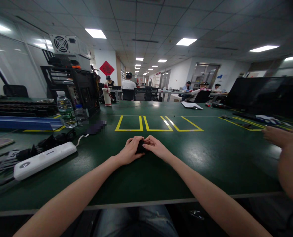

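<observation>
Between my two hands, just above or on the green table (pixel 107 184), is a small black object (pixel 140 146); its kind cannot be made out. My left hand (pixel 132 149) wraps round it from the left, fingers over the top and thumb underneath. From the right, my right hand (pixel 154 145) pinches at its side, with thumb and fingertips close together against it. Much of the object is hidden by my fingers. Both hands are near the middle of the table, in front of yellow tape outlines (pixel 157 130).
On the left lie a white power strip (pixel 46 160) and black cables. Behind them stand a water bottle (pixel 66 110), a smaller bottle (pixel 80 115) and an open computer case (pixel 83 87). A co-worker's hand (pixel 282 136) reaches in from the right. A clipboard (pixel 191 105) lies farther back.
</observation>
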Tool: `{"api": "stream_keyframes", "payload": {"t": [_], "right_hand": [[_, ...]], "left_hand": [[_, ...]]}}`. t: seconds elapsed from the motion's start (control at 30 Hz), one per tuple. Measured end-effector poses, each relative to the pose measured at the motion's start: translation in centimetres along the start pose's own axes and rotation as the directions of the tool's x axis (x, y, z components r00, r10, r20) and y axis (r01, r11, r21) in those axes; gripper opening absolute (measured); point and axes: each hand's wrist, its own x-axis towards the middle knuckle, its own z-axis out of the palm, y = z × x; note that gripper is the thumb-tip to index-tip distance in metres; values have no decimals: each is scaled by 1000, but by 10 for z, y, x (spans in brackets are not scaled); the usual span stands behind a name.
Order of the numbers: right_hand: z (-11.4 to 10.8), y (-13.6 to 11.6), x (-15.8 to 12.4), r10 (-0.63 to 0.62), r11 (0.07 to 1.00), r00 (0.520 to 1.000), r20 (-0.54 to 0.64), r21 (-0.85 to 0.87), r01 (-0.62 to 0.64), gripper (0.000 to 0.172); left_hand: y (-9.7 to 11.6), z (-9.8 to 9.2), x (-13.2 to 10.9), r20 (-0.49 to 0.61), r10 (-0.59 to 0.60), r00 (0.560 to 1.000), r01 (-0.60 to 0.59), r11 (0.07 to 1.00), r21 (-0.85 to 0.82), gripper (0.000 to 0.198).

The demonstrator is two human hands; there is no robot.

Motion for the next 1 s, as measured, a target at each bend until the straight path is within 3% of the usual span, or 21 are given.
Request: {"api": "stream_keyframes", "payload": {"t": [0.17,0.4,0.6,0.8,1.0], "right_hand": [[-1,1,0,20,999,1000,21,24,-21,28],[-2,0,-1,-62,992,995,82,112,52,32],[1,-1,1,-84,995,996,9,57,84,18],[0,4,3,37,999,999,-14,13,-37,28],[-1,0,-2,-15,996,997,73,90,9,33]], "left_hand": [[0,0,0,0,4,1000,-4,1000,4,54],[0,2,0,-17,10,1000,-10,1000,19,55],[0,3,0,-24,1,1000,0,1000,22,55],[2,1,0,-6,-11,1000,11,1000,15,54],[3,0,0,-5,-17,1000,17,1000,5,52]]}}
